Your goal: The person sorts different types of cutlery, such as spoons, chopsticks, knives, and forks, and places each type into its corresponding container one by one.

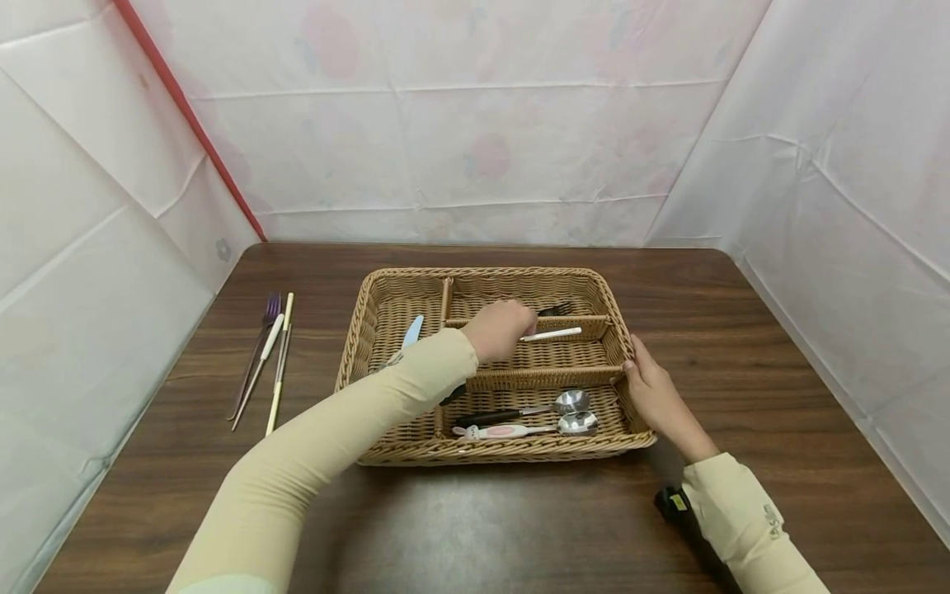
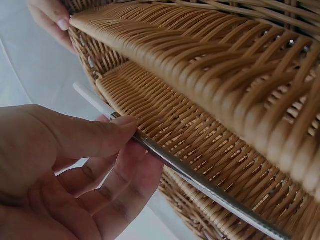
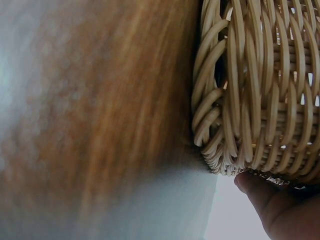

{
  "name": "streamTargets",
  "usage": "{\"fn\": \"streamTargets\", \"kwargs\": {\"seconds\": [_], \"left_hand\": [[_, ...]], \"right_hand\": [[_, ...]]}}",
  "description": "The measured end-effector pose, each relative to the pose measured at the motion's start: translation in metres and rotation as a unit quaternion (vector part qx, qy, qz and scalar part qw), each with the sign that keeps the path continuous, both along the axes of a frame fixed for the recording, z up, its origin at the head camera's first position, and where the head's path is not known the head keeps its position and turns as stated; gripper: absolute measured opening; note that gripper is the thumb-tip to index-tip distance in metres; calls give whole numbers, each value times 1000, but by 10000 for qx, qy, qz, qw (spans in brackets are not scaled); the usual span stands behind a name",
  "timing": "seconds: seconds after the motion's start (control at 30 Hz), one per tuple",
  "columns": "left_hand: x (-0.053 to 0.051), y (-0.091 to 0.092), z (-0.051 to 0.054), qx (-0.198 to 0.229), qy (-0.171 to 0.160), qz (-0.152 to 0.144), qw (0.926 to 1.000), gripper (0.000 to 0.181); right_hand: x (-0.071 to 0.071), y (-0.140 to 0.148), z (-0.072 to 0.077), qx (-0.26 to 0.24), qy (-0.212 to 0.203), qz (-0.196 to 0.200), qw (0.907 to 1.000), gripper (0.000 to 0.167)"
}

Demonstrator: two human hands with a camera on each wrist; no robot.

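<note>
Head view is showing the left hand (image 1: 499, 330) over a wicker basket (image 1: 512, 451), which is standing on a dark wooden table (image 1: 460, 528). I am counting clock directions from the basket's centre, with twelve at its far edge.

The fingers of the left hand are grasping a thin stick (image 1: 551, 334) between thumb and fingers; its white end is pointing to three o'clock, and in the left wrist view its metal part is running out past the other side of the grip. The stick is lying across the hand, over the middle one of the three right-hand compartments (whether it is touching the wicker, I cannot tell).

The right hand (image 1: 656, 398) is gripping the basket's rim at three o'clock, with the thumb bending over the edge.

Inside the basket, a dark fork (image 1: 555, 308) is resting at two o'clock, partly hidden, and a light blue knife (image 1: 412, 331) at ten. Between four and five o'clock, a black-handled spoon (image 1: 571, 402) and a rabbit-handled spoon (image 1: 505, 431) are sharing the nearest compartment.

Outside, at nine o'clock, a purple fork (image 1: 272, 308), a white-handled stick (image 1: 270, 337) and some yellow-and-silver sticks (image 1: 277, 393) are lying close together.
</note>
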State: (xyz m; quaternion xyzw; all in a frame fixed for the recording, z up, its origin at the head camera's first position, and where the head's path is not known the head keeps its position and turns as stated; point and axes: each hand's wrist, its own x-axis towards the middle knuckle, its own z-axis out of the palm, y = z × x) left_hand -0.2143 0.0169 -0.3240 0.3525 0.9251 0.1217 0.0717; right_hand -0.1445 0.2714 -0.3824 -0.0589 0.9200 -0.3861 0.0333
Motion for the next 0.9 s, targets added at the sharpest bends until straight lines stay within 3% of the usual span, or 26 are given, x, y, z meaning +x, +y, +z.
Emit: {"fn": "streamTargets", "kwargs": {"seconds": [0.23,0.43,0.9], "left_hand": [[-4,2,-8,-137,-170,-29,9998,39],[-7,2,-14,-230,-360,8,9991,25],[-11,6,-23,-613,-636,127,9960,29]], "right_hand": [[-1,0,0,7,-5,-19,10000,53],[1,0,1,13,7,-11,10000,53],[0,0,0,8,84,3,10000,52]]}}
